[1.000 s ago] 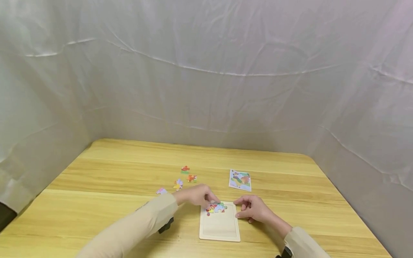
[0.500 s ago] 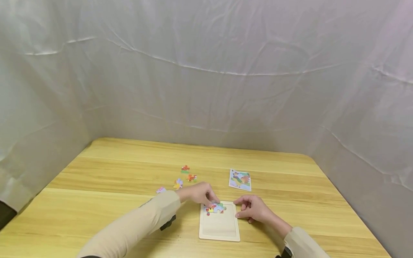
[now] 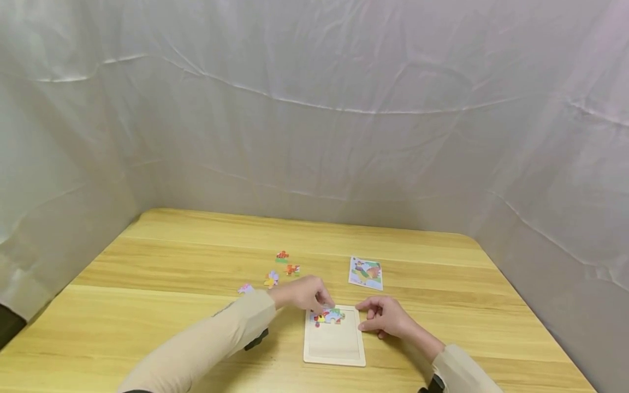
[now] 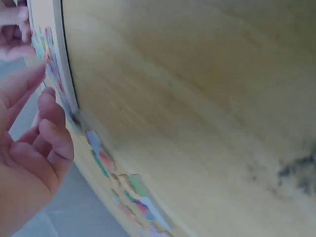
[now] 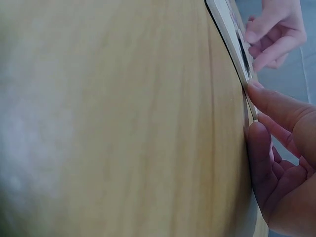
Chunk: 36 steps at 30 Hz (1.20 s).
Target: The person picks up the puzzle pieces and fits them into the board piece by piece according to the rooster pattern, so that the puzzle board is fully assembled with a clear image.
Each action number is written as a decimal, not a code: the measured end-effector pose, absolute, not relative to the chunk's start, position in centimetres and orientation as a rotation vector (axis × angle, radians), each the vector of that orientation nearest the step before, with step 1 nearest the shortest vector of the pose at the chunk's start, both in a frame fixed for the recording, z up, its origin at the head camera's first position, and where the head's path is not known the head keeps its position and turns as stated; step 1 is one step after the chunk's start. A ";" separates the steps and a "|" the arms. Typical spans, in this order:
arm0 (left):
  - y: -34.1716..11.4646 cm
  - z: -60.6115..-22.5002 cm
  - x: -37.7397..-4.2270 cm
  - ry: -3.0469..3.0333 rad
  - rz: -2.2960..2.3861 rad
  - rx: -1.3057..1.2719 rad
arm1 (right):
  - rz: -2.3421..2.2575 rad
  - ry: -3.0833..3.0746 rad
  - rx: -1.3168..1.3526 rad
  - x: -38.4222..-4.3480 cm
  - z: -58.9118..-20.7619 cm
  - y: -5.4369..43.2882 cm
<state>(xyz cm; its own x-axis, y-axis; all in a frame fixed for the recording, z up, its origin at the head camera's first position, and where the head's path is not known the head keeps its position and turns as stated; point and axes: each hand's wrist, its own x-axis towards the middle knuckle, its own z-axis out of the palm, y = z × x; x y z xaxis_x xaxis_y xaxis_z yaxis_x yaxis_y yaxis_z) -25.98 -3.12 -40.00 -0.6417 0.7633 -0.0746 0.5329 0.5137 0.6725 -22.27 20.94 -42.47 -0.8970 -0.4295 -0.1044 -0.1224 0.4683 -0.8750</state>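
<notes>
A pale wooden puzzle board (image 3: 335, 346) with a raised rim lies on the table. Several joined puzzle pieces (image 3: 333, 315), colored blue, red, yellow and green, fill part of its far end. Over the far left corner, my left hand (image 3: 304, 293) bends down, thumb and forefinger at a puzzle piece there; the fingers partly cover it. The left thumb (image 4: 32, 79) reaches onto the pieces in the left wrist view. My right hand (image 3: 388, 317) holds the board by its far right corner, with thumb (image 5: 271, 101) and forefinger at the edge.
Loose puzzle pieces lie left of the board: an orange one (image 3: 292, 270), a red and green one (image 3: 282, 256), a yellow and purple one (image 3: 271, 279) and a pink one (image 3: 245, 289). A picture card (image 3: 366, 274) lies beyond the board. A grey curtain (image 3: 314, 136) surrounds the wooden table (image 3: 196, 256).
The joined pieces have shifted slightly at the board's far end under my left fingers. The left hand has moved very little, and my right hand stays at the corner.
</notes>
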 end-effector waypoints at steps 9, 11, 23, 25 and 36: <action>-4.4 -39.8 -24.8 2.594 0.635 1.296 | -1.394 2.419 -0.461 -22.4 -42.5 21.0; -4.7 -39.7 -24.4 2.618 0.606 1.282 | -1.390 2.421 -0.462 -22.4 -42.4 21.0; -5.1 -39.4 -23.2 2.616 0.438 1.230 | -1.393 2.428 -0.460 -22.2 -42.4 21.0; -5.1 -39.4 -23.2 2.607 0.442 1.255 | -1.397 2.427 -0.460 -22.2 -42.4 20.9; -5.3 -39.2 -23.4 2.612 0.393 1.329 | -1.417 2.411 -0.457 -22.0 -42.2 20.8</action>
